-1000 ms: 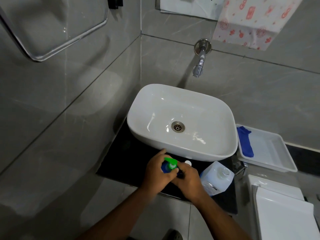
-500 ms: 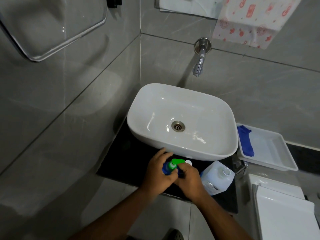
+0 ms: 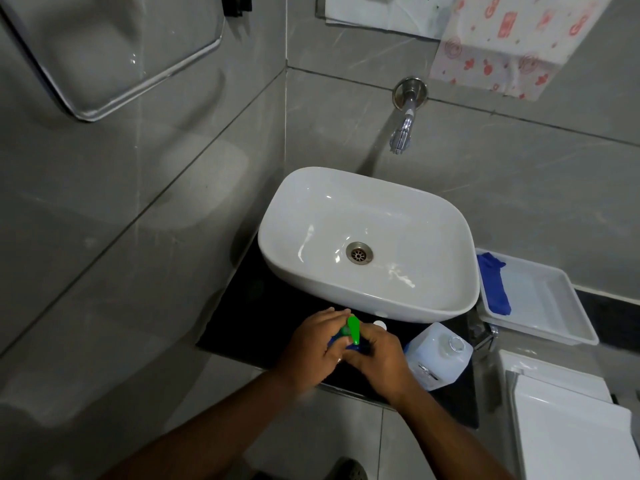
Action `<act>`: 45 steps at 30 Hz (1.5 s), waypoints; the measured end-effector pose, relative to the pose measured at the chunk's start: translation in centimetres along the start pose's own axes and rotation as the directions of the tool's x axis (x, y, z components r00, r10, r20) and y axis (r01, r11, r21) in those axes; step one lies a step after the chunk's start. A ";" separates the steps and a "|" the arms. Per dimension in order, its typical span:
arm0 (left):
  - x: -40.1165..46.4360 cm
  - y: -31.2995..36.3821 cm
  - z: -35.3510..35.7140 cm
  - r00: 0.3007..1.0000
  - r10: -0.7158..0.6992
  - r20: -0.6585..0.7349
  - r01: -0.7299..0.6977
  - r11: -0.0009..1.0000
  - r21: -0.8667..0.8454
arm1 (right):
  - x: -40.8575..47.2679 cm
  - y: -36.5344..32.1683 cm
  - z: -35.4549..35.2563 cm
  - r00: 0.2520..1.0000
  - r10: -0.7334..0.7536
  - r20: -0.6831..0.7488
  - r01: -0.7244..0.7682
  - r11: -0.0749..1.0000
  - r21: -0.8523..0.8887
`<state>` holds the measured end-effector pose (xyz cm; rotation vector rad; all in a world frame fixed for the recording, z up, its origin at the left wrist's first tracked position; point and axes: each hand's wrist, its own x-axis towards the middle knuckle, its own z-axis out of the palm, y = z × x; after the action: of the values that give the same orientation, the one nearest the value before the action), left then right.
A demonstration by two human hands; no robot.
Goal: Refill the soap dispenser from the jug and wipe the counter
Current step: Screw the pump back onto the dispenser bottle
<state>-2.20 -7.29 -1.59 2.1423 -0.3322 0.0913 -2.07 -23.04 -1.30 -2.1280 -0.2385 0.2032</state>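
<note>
The soap dispenser (image 3: 352,332) is a blue bottle with a green pump head, standing on the black counter (image 3: 242,317) in front of the basin. Both hands wrap it: my left hand (image 3: 313,351) holds the bottle's left side and my right hand (image 3: 379,358) grips around its neck, hiding most of the bottle. The green nozzle points toward me. A clear jug (image 3: 438,355) with its mouth uncapped stands just right of my right hand. A small white cap (image 3: 380,324) lies on the counter behind the dispenser. A blue cloth (image 3: 493,284) lies in the white tray (image 3: 554,306).
The white basin (image 3: 367,244) fills the counter behind my hands, with a wall tap (image 3: 403,126) above it. A white toilet cistern (image 3: 568,420) stands at the right. Tiled walls close in the left side and back.
The green pump head has turned: its nozzle swung from pointing right to pointing toward me. My hands stayed on the dispenser; the jug has not moved.
</note>
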 end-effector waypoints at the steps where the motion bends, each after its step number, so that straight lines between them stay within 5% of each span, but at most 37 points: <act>1: -0.2 0.0 0.1 0.999 -0.025 -0.033 0.025 1.000 -0.011 | -0.1 0.1 0.1 1.000 -0.001 0.001 0.001 1.000 -0.004; 6: -0.2 0.7 0.9 0.963 -0.174 -0.207 0.158 0.983 -0.093 | -0.2 0.1 0.0 1.000 -0.006 -0.023 0.006 1.000 -0.014; 18: 0.2 0.0 -0.6 0.997 -0.071 -0.018 0.071 0.997 -0.001 | 0.5 -0.6 -1.2 0.998 0.004 0.061 0.005 0.989 -0.146; 21: 0.2 -0.4 -0.5 0.998 -0.066 -0.016 0.066 0.998 0.010 | 0.1 -1.5 -2.8 0.988 -0.153 -0.003 0.146 0.952 -0.269; 26: -0.1 -0.7 -0.4 1.000 -0.024 -0.010 0.024 1.000 0.003 | -0.3 -4.1 -3.1 0.903 -0.390 0.180 0.427 0.772 -0.471; 37: -0.2 -1.9 0.0 0.996 -0.086 0.021 0.087 0.992 -0.093 | -0.1 -3.7 -2.8 0.934 -0.347 0.089 0.353 0.849 -0.394; 42: -2.1 -3.7 0.6 0.926 -0.377 0.008 0.372 0.910 -0.183 | -1.5 -0.2 -1.2 0.999 0.018 -0.047 -0.025 0.985 -0.169; 45: -2.4 -3.2 0.7 0.892 -0.452 0.034 0.447 0.864 -0.231 | -1.1 0.5 0.5 0.998 0.052 -0.047 -0.056 0.995 -0.080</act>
<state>-3.68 -5.68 -5.04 1.9288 0.1716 -0.1869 -3.23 -23.22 -1.96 -2.2187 -0.1652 0.1798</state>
